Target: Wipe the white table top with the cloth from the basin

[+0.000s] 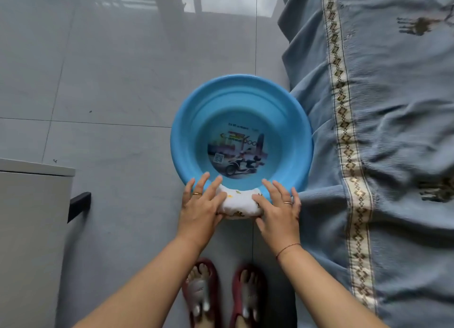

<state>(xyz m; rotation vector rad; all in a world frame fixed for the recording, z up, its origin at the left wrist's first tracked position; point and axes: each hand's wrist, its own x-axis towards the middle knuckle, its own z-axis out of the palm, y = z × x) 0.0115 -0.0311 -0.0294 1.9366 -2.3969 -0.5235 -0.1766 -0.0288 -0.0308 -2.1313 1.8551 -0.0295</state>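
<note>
A round blue basin (pixel 186 121) stands on the grey tiled floor, with a printed picture of a scooter on its bottom and what looks like clear water inside. A white cloth (pixel 239 203) with small yellow prints is bunched into a roll over the basin's near rim. My left hand (pixel 200 206) grips the roll's left end and my right hand (pixel 277 209) grips its right end, fingers spread forward over the rim. The white table top (pixel 36 166) shows only as a corner at the left edge.
A bed with a blue patterned cover (pixel 383 131) hangs down on the right, touching the basin. The white cabinet's dark handle (pixel 79 204) sticks out at the left. My feet in dark red slippers (pixel 226 295) stand on the floor below the basin.
</note>
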